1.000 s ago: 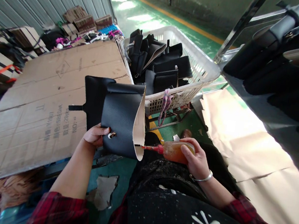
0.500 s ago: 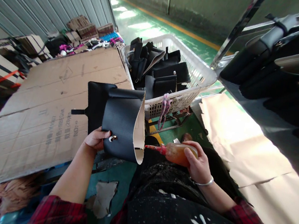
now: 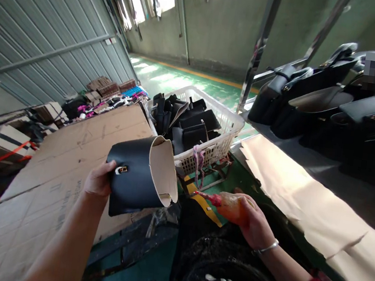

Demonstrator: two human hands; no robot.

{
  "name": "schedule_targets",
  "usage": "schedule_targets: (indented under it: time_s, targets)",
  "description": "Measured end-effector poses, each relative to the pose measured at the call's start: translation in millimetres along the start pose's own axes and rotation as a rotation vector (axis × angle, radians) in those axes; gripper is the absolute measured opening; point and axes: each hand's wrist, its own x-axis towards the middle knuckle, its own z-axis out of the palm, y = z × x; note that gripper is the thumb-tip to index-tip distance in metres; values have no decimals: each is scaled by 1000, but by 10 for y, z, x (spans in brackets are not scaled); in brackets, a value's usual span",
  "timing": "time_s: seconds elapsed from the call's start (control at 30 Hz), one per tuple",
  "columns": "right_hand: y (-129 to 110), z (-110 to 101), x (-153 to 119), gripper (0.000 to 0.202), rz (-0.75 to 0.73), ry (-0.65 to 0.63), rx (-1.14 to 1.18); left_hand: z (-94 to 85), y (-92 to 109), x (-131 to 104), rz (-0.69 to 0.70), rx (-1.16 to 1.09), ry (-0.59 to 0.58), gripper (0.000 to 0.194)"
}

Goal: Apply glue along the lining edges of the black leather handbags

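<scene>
Our left hand grasps the black bag piece by its left side, its open end facing right. Our right hand has its fingers wrapped around the amber bottle, whose red nozzle points left, apart from the bag piece. Beyond both, we see a white crate holding black pieces.

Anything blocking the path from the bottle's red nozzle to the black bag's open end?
Nothing visible: only a gap separates the red nozzle from the black bag. The left hand grips the side away from the opening.
</scene>
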Motion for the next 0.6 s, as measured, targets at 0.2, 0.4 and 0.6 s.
schedule_targets:
  time_s: [0.2, 0.4, 0.6]
  targets:
    - [-39, 12, 43, 40, 10, -30, 34, 235, 486, 116, 120, 53, 59, 34]
    - [-81, 8, 72, 41, 8, -65, 70, 196, 184, -181, 218, 76, 56, 52]
    - [-133, 43, 63, 38, -17, -24, 88, -75, -717, -607, -56, 251, -42, 29]
